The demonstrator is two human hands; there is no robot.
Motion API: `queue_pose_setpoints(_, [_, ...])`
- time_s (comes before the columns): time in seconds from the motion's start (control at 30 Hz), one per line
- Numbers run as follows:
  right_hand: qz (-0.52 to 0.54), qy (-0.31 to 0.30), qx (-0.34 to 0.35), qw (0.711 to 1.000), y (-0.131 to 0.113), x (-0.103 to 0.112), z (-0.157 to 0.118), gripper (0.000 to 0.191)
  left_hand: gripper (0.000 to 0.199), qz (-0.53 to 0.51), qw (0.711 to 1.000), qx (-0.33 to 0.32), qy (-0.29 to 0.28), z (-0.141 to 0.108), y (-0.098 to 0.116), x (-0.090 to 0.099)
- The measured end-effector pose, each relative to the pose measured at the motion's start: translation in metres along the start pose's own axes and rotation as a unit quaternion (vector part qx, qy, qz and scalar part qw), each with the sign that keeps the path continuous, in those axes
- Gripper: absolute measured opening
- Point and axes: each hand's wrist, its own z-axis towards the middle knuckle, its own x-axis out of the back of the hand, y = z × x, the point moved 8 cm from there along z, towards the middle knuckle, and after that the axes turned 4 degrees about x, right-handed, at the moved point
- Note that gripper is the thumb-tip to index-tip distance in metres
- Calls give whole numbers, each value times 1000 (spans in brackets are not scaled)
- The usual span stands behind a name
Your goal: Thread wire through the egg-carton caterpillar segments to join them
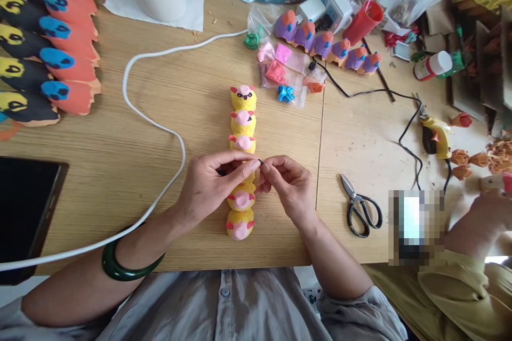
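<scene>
A row of yellow egg-carton cups (243, 98) runs away from me on the table, each dressed with a pink patch and small red bits. The farthest ones also carry small black marks like eyes. Over the middle of the row, my left hand (216, 181) pinches a tiny piece of black clay (261, 162) between thumb and fingertips. From the other side, my right hand (288, 184) pinches at the same black piece, its other fingers curled. Both hands hide the middle cups.
Scissors (357, 208) lie on the right, near another person's hand (480, 221). Bagged coloured clay (280, 66) and a purple cup row (324, 42) are farther back. A white cable (182, 144) crosses the left side; a tablet (28, 208) and black-and-orange carton rows (74, 98) lie there.
</scene>
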Motion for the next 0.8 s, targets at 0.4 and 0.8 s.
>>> queue_pose_setpoints(0.4, [6, 8, -3, 1000, 0, 1, 0, 40, 18, 56, 997, -60, 10, -2, 5, 0])
queue_pose_setpoints(0.8, [-12, -1, -3, 1000, -2, -1, 0, 40, 19, 27, 999, -28, 9, 0, 3, 2])
